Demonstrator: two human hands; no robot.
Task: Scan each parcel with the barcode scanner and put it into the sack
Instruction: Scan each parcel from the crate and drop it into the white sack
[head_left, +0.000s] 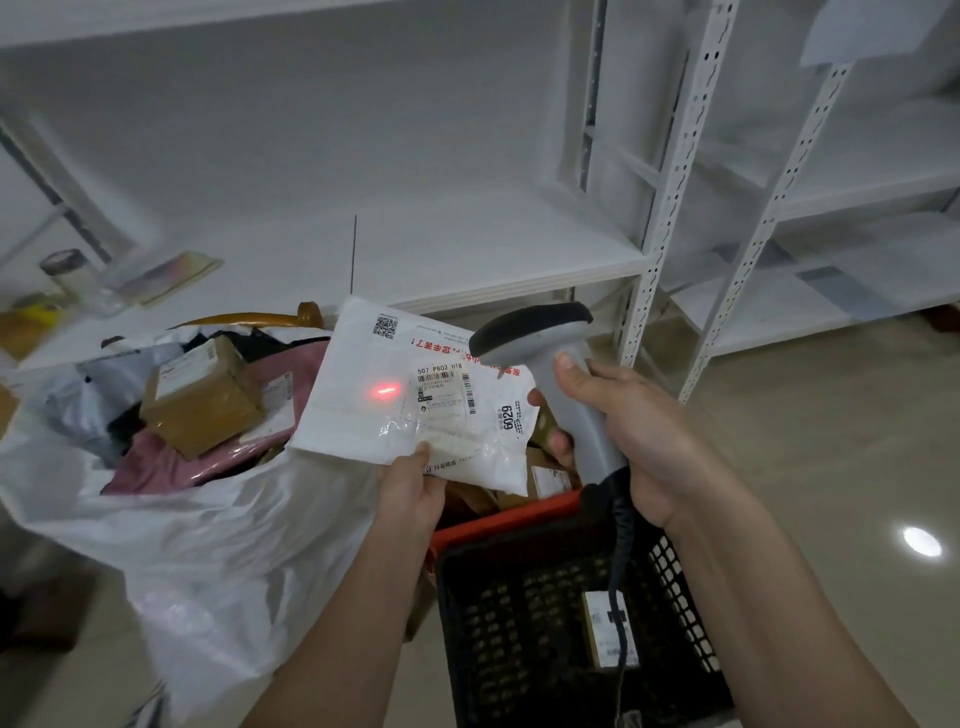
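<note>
left hand holds parcel | right hand grips scanner

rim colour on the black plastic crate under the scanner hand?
Orange-red rim on the black slotted plastic crate; shows in the head view, the only one.

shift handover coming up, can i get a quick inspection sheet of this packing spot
surface: glossy tiled floor; no table seen
job's things: white parcel with red scan light left of its label barcode; barcode scanner aimed at it; white sack open, holding a brown box and pink bag
clutter: black basket with orange rim, one small parcel inside
grips: left hand pinches the parcel's lower edge; right hand grips the scanner handle
cables: black scanner cable hangs into the basket
surroundings: white shelving
</note>
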